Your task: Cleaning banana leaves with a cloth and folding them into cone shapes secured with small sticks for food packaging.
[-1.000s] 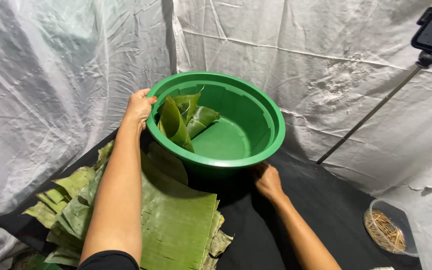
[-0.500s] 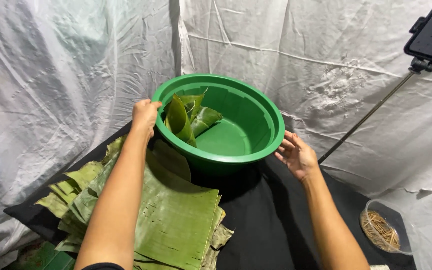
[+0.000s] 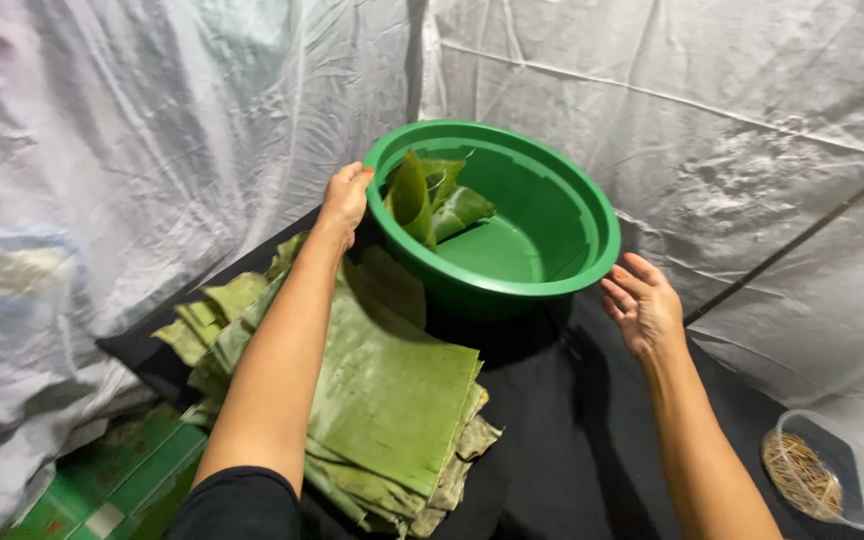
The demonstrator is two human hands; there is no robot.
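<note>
Left hand [image 3: 344, 197] gripping the near-left rim of one green basin [image 3: 497, 215], fingers curled over the edge, thumb outside. Basin tilted toward the camera, its far side lifted, resting partly on the leaf stack [image 3: 382, 390] and partly on the black tabletop [image 3: 572, 440]; tilt likely held by that grip. Right hand [image 3: 642, 305] spread, palm turned toward the basin's right rim, just beside it and apart from it, holding nothing.

Inside the basin: folded leaf pieces [image 3: 430, 195], about three, propped against the left wall, probably slid there by the tilt. On the tabletop: one stack of flat banana leaves, several layers, exact count hidden by overlap. At the lower right: one clear tub [image 3: 814, 470] of thin sticks, well apart from both hands. White sheet [image 3: 732, 130] behind, creased.
</note>
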